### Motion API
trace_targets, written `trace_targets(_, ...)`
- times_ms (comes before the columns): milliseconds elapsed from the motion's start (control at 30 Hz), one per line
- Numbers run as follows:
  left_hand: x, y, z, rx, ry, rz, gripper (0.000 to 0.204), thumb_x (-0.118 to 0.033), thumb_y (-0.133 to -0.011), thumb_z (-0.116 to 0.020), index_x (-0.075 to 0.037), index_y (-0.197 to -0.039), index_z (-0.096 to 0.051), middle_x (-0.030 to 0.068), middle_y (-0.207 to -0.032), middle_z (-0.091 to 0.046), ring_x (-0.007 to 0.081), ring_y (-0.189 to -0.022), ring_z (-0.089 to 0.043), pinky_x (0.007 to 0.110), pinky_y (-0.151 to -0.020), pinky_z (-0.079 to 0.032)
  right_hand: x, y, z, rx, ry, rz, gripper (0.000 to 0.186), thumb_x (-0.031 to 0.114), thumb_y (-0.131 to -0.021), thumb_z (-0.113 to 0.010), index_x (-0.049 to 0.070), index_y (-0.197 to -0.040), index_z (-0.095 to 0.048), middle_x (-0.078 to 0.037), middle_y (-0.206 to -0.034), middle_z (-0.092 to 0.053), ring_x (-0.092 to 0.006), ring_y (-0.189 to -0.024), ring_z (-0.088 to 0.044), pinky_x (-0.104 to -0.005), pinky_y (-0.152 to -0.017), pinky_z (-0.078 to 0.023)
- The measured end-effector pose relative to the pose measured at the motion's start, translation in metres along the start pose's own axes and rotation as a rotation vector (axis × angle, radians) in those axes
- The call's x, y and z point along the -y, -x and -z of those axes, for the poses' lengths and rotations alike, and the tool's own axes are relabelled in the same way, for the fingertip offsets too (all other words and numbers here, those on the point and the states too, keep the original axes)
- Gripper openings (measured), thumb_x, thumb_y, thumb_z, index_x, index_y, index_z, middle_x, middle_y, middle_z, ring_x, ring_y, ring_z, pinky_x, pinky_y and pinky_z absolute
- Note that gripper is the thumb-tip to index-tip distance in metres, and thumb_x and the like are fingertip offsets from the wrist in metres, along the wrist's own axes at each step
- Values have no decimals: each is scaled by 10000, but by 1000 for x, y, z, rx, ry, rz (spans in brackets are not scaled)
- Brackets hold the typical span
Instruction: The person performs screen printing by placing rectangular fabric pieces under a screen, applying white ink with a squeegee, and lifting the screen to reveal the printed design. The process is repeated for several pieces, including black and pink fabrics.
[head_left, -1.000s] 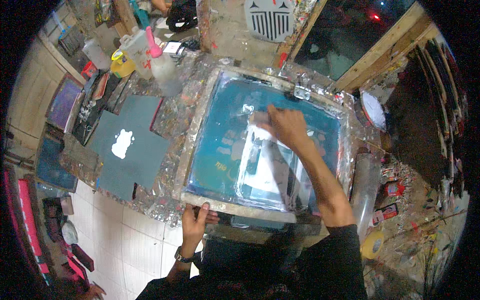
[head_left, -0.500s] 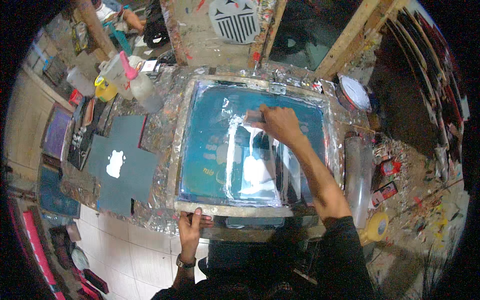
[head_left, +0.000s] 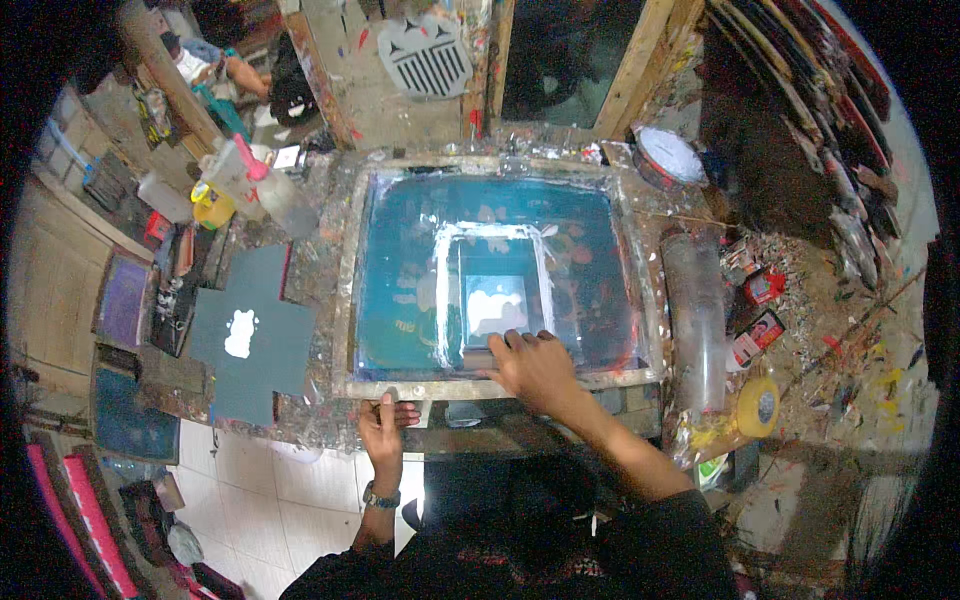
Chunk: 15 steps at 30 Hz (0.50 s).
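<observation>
A blue screen-printing frame [head_left: 394, 228] lies on a paint-crusted bench, with a rectangle of white ink round a printed shape. My left hand [head_left: 386, 418] is closed on the frame's front edge. Near that edge, my right hand [head_left: 527, 370] grips a squeegee [head_left: 478, 356] on the mesh. To the left lies a dark grey cut board [head_left: 255, 370] bearing a white blob-shaped print [head_left: 240, 335].
Bottles [head_left: 290, 200], a yellow container [head_left: 213, 210] and frames [head_left: 125, 295] crowd the left. A round tin [head_left: 668, 157], clear roll [head_left: 693, 320] and yellow tape roll [head_left: 757, 407] sit right. A person [head_left: 240, 72] is at upper left. Boards [head_left: 810, 90] lean at right.
My right hand has pulled the squeegee from the upper part of the screen toward its front edge. My left hand stays on the frame. The view has shifted.
</observation>
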<state>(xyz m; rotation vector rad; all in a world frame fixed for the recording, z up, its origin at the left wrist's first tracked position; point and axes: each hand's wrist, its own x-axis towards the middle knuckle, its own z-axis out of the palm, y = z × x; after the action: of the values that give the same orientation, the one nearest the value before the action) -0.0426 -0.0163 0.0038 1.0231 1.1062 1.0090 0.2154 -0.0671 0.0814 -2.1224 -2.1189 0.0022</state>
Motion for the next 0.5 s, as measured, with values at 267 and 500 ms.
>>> trace_targets(267,-112,-12,-27,1,-126,-409,284,-310,-1058,-516,-27,-1040,-507,51,-747,-566,167,-627,-603,311,-575,-520,10,-10,103,-570,221,-112,639,696,-792,-681,73,-929,-650,-118,-935,-660,-292,-879,-624,-517,-843,-402)
trace_targets(500,-113,-152,-134,144,-666,-815,605,-216,-935,-692,-12,-1445,-440,203,-1408,-548,372,-1139,-625,468,-991,-489,-25,-120,240,-633,196,-77,685,683,-854,-639,-1,-875,-672,-242,-865,-693,-396,-815,-680,-497,-721,-514)
